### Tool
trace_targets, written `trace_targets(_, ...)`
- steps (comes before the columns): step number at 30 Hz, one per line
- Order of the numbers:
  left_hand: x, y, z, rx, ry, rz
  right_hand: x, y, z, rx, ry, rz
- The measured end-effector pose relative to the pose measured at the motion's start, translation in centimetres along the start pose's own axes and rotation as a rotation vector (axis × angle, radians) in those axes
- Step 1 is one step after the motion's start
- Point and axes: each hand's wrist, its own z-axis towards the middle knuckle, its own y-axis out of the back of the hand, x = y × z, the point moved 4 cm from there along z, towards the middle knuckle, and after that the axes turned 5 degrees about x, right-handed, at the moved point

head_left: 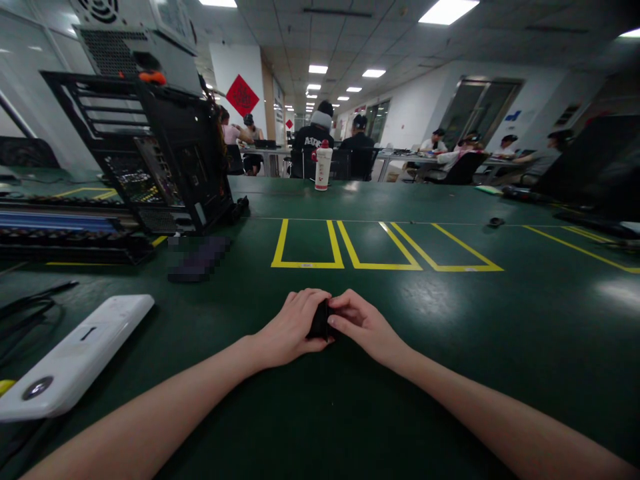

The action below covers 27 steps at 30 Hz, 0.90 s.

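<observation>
A small black object (pixel 320 321), boxy in outline, rests on or just above the green table (pixel 350 413) in front of me. Wrapped over its left side and top is my left hand (pixel 293 327), with the thumb along the near edge. My right hand (pixel 367 327) pinches the object's right edge between thumb and fingers. Much of the object is covered by the hands, so its exact kind cannot be made out.
Yellow tape outlines (pixel 307 265) mark the table beyond my hands. At left are a white handheld device (pixel 80 353), black cables (pixel 30 310) and an open computer case (pixel 165 153). A white bottle (pixel 323 168) stands at the far edge. Several people sit at tables behind.
</observation>
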Motion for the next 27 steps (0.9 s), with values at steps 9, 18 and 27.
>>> trace_targets(9,-0.17,0.15,-0.15,0.014,-0.007,0.0,0.37,0.06,-0.34,0.042,-0.055,-0.059)
trace_targets(18,-0.04,-0.01,-0.06,-0.004,-0.008,0.007,0.05,-0.13,-0.1,-0.004,-0.018,-0.03)
trace_targets(27,-0.25,0.14,0.07,-0.001,0.0,0.01,0.56,-0.07,-0.45,0.02,0.011,-0.153)
